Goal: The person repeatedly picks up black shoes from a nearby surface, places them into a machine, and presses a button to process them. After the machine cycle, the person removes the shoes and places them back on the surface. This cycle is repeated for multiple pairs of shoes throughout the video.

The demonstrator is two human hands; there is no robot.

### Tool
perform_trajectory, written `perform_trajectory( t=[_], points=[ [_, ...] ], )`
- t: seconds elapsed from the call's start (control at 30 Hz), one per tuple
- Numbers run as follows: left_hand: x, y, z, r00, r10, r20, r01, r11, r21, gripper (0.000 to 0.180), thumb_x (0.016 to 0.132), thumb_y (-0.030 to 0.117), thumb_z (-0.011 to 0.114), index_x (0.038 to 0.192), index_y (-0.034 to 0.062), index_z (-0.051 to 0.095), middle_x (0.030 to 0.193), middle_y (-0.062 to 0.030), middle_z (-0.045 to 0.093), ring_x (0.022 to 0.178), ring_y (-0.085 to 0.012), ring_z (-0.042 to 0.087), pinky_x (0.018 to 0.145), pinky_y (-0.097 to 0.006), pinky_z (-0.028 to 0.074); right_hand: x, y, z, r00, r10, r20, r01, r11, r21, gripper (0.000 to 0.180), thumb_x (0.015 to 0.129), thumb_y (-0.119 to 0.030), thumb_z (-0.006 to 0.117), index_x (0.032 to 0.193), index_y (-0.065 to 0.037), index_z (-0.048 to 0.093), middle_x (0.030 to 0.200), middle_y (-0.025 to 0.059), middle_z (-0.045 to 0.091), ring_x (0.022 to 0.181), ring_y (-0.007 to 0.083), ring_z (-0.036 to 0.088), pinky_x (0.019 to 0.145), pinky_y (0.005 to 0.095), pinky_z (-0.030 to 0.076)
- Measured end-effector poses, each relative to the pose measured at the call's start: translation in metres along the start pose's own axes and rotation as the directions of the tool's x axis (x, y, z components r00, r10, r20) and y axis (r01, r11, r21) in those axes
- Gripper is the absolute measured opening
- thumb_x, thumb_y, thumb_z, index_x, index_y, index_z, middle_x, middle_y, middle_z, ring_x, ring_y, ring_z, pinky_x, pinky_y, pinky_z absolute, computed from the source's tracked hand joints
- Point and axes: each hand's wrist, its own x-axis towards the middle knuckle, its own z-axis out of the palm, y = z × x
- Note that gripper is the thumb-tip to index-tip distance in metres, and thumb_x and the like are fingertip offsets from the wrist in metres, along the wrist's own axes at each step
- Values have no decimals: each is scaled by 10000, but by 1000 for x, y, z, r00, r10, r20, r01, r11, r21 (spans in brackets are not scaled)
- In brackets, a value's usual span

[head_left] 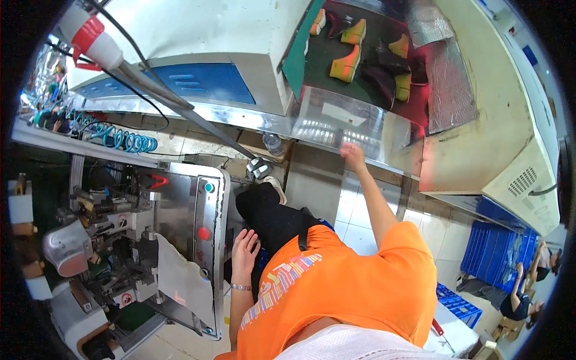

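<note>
My right hand (353, 155) reaches forward on a bare forearm, just in front of the metal ledge (336, 129) of a tunnel-like machine. Its fingers look curled in, and nothing shows in them. On the dark green belt (321, 69) behind the ledge lie several yellow and orange shoe soles (345, 65) and dark shoe pieces (379, 81), under reddish light. Lower on the left, my left hand (245, 249) hangs beside my black-clad thigh with its fingers apart and nothing held. A metal band circles that wrist, close to the machine panel (207, 240).
A press-like machine (120, 252) with a red button (203, 233) stands at left. A grey pole (192, 117) slants down past a coiled teal hose (129, 142). Blue crates (492, 255) and other people (522, 300) are at far right. A foil sheet (450, 87) hangs beside the belt.
</note>
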Motion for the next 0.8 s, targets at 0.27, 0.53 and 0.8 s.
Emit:
perform_trajectory(
  t=[0.27,0.53,0.8],
  points=[
    [3,-8,-10,1000,-7,-25,9,995,98,339,866,156,492,1184,75,405,1183,-114,500,1075,-205,487,867,-365,387,18,-48,-38,851,-182,-493,4,940,-341,258,751,-9,571,1007,-38,568,853,63,625,777,135,580,700,265,470],
    [-13,-15,-50,978,-6,-208,32,992,121,349,854,172,508,1173,69,410,1180,-102,502,1065,-202,492,843,-361,400,165,-62,-143,613,-304,-729,-80,894,-440,232,661,-75,613,888,-49,650,890,110,640,830,213,599,750,309,456],
    [-15,-14,-44,972,-26,-234,82,969,231,329,860,179,507,1164,81,427,1154,-85,526,1046,-186,507,834,-338,399,236,-55,-169,773,-114,-623,23,988,-153,302,640,28,628,933,-41,650,851,54,627,813,156,564,737,245,441]
  ],
)
